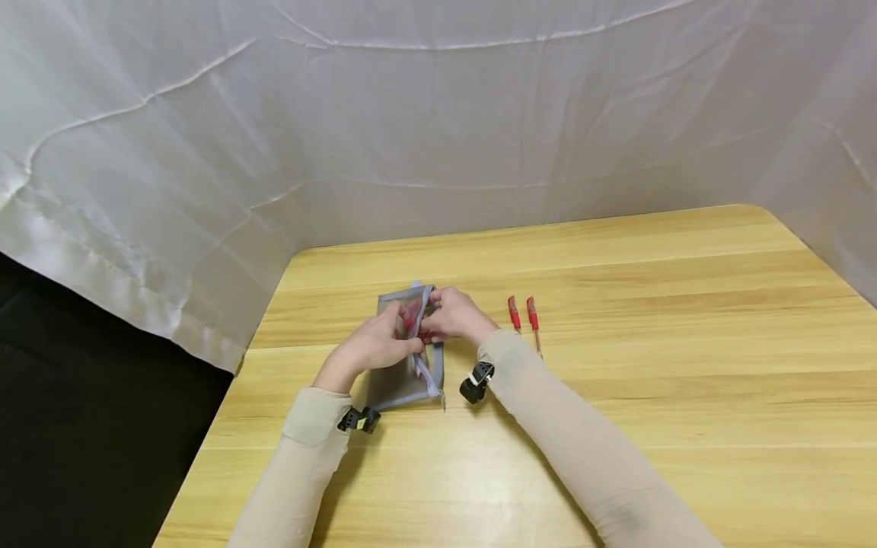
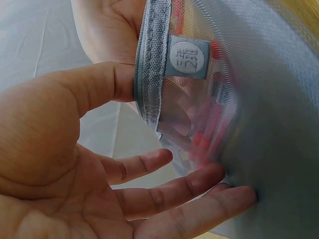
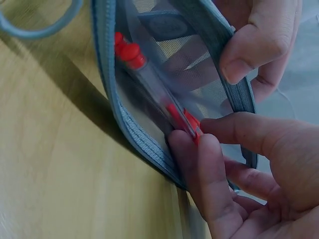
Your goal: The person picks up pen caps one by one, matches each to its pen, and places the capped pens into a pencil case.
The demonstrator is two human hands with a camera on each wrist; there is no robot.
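While your left hand point(image 1: 373, 346) pinches the soft, floppy pouch point(image 1: 404, 380) by its stiff zipper edge, your right hand's point(image 1: 455, 316) fingers point(image 3: 209, 174) grasp the light, slick pen point(image 3: 154, 89), two more pens point(image 1: 524, 316) at three o'clock.

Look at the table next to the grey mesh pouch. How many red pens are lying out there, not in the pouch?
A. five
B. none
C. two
C: two red pens lie side by side on the wooden table, just past the right hand, apart from the grey mesh pouch, into which that hand is putting another pen.
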